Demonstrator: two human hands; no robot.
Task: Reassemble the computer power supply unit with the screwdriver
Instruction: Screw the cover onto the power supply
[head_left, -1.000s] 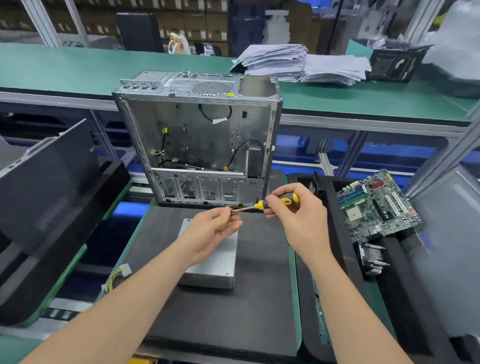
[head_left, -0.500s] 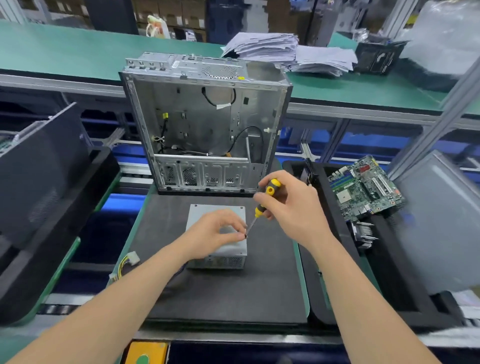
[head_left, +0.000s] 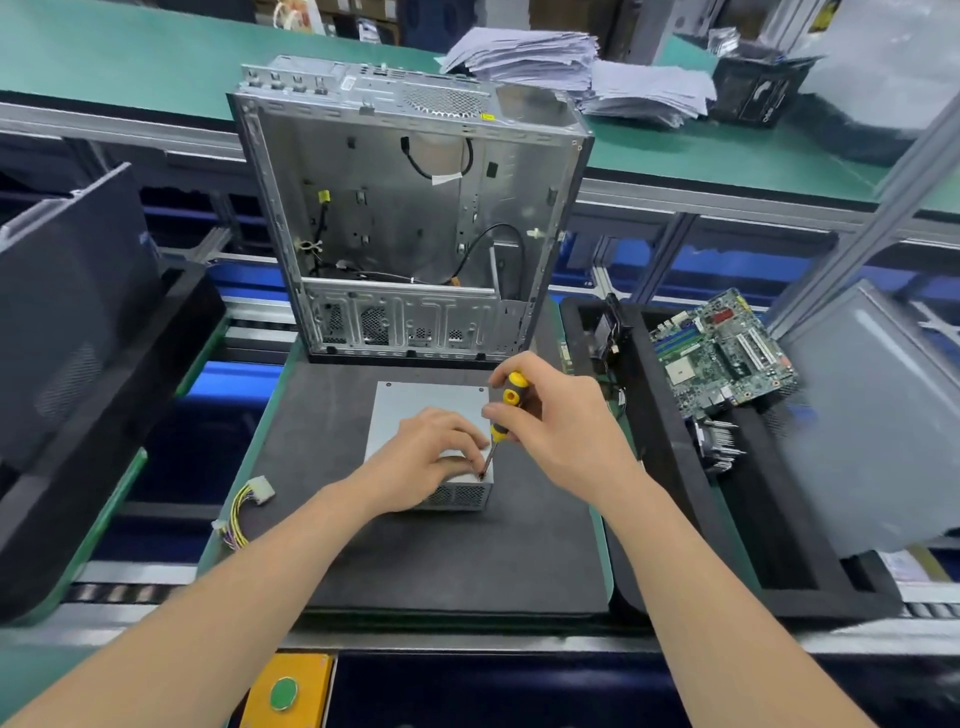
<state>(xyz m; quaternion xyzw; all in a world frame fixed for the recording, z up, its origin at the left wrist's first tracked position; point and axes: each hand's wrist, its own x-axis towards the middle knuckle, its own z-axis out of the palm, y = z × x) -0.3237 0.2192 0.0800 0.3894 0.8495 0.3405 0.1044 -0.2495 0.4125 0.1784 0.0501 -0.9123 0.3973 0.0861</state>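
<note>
Power supply unit (head_left: 415, 410) lies flat on black mat (head_left: 441, 561), in front of open computer case (head_left: 410, 218) standing upright at mat's far edge. Right hand (head_left: 561, 426) grips yellow-black screwdriver (head_left: 511, 397), fingers curled round handle, shaft tilted down-left, tip at near right corner of unit's top. Left hand (head_left: 431, 457) rests on unit's top, fingers bent, fingertips bunched right at screwdriver tip; cannot tell if they pinch a screw. Yellow cable bundle (head_left: 244, 509) with white connector hangs off mat's left edge. Motherboard (head_left: 722, 353) leans in black foam tray (head_left: 779, 571) to the right. Paper stack (head_left: 524, 52) sits on green table (head_left: 104, 62) behind case
</note>
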